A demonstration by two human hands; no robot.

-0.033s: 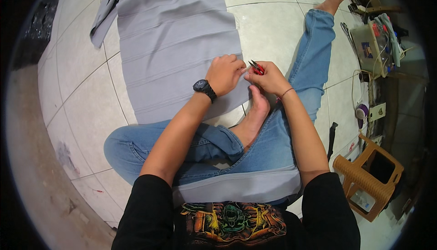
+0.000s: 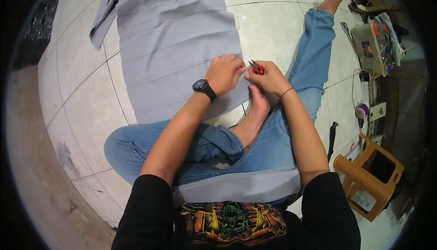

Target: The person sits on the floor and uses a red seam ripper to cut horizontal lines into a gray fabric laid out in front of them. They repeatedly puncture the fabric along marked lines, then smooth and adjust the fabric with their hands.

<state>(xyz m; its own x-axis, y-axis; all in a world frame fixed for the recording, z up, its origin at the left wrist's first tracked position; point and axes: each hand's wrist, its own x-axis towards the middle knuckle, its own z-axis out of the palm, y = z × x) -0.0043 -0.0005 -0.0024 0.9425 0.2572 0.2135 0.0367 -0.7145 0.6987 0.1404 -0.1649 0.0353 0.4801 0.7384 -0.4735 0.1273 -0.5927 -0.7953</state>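
My left hand (image 2: 224, 73) pinches the right edge of the grey cloth (image 2: 175, 45), which lies spread over the tiled floor (image 2: 268, 27) ahead of my crossed legs, while my right hand (image 2: 269, 78) grips small red snips (image 2: 256, 67) with their blades narrowly parted at that edge. If the soft, ridged fabric slackens or bunches, I judge the points could nick the weave or my fingertips. The tiles look smooth and glossy.

Grey pleated cloth (image 2: 175, 45) lies flat on the tiles — small red-handled snips (image 2: 256, 67) at its edge.
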